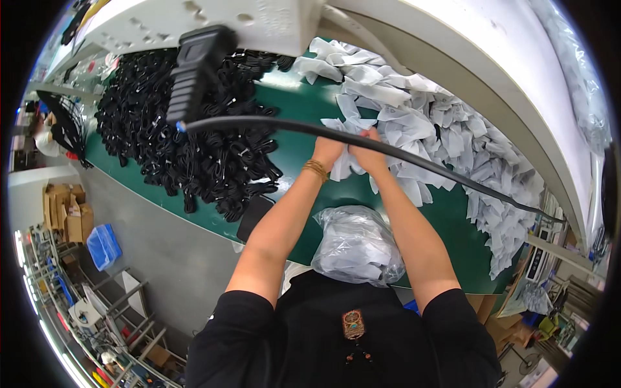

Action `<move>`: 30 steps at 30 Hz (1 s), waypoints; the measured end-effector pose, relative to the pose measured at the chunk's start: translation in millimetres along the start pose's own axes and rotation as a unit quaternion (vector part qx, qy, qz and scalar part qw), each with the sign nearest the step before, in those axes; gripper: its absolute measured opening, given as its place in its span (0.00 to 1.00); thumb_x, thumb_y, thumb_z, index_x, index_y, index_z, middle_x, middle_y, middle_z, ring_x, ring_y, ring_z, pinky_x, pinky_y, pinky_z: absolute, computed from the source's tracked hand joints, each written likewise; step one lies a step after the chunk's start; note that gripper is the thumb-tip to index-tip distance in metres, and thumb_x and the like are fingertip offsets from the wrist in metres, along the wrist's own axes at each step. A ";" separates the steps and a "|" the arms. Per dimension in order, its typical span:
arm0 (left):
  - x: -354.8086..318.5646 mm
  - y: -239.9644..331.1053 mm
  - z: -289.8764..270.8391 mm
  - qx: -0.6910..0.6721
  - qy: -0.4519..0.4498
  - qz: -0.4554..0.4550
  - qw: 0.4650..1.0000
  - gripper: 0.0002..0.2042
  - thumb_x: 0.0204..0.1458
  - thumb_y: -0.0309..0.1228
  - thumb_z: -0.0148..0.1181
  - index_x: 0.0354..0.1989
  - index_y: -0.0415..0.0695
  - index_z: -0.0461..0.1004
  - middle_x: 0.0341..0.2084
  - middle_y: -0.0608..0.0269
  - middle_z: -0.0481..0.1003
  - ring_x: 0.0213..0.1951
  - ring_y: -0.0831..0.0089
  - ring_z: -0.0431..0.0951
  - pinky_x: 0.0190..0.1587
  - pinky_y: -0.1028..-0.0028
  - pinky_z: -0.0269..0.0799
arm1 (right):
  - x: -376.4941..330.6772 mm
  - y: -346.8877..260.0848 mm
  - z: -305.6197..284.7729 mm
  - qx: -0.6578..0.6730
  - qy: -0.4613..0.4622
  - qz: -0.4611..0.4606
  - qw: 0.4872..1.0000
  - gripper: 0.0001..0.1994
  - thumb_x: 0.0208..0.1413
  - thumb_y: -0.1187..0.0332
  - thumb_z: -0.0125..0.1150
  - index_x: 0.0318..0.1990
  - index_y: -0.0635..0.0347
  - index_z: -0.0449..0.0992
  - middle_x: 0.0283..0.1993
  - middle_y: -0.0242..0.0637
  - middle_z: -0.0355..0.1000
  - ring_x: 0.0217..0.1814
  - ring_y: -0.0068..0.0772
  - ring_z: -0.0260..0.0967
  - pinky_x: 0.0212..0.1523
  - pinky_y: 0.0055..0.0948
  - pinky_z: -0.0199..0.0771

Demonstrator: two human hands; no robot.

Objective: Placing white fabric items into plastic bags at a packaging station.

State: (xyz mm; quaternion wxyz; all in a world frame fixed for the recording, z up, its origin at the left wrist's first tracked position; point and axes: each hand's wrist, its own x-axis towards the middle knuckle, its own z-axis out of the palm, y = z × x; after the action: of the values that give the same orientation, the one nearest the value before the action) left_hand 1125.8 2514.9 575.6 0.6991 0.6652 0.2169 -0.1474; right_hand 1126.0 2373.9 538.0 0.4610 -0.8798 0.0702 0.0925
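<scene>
Side by side above the green table, my left hand and my right hand are both closed on a thin white bag that looks like soft, cloudy plastic. Its flaps stick out above and below my fingers. The fingertips are partly hidden, and whether something lies inside the bag cannot be seen. Just right of my hands spreads a heap of similar white bags. Nearer my body, between my forearms, sits a clear plastic bag filled with white pieces.
A large pile of coiled black cables covers the left of the green table. A black plug and its thick cord cross the view above my hands. A white power strip runs overhead. Cardboard boxes and a blue bin stand left.
</scene>
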 end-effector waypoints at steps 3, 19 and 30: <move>-10.2 -31.4 -18.8 -0.166 -0.106 -0.048 0.979 0.22 0.46 0.26 0.62 0.50 0.37 0.65 0.42 0.55 0.73 0.47 0.68 0.73 0.48 0.68 0.70 | -30.3 -20.3 -6.0 0.097 -0.060 -0.039 0.993 0.25 0.43 0.70 0.61 0.51 0.63 0.63 0.50 0.50 0.68 0.51 0.43 0.67 0.50 0.34 0.66; -127.8 49.2 -12.1 -0.099 -0.161 0.130 0.973 0.15 0.44 0.21 0.63 0.42 0.37 0.72 0.36 0.63 0.76 0.39 0.74 0.76 0.42 0.74 0.72 | -142.7 -83.4 -129.7 0.258 -0.213 -0.151 0.930 0.35 0.50 0.75 0.58 0.67 0.53 0.53 0.71 0.33 0.46 0.68 0.29 0.52 0.61 0.31 0.57; -246.7 155.9 16.5 0.320 -0.594 0.217 0.705 0.29 0.30 0.29 0.67 0.46 0.36 0.67 0.35 0.50 0.75 0.39 0.58 0.77 0.41 0.65 0.72 | -312.3 -68.9 -203.8 -0.377 -0.300 -0.225 0.847 0.11 0.41 0.74 0.57 0.36 0.62 0.73 0.36 0.38 0.70 0.34 0.38 0.70 0.31 0.34 0.74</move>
State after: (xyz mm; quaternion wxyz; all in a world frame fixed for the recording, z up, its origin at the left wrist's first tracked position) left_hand 991.9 2489.3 834.2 0.4410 0.6522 -0.4539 -0.4171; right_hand 856.5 2256.8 777.7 0.1003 -0.9069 -0.3113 0.2654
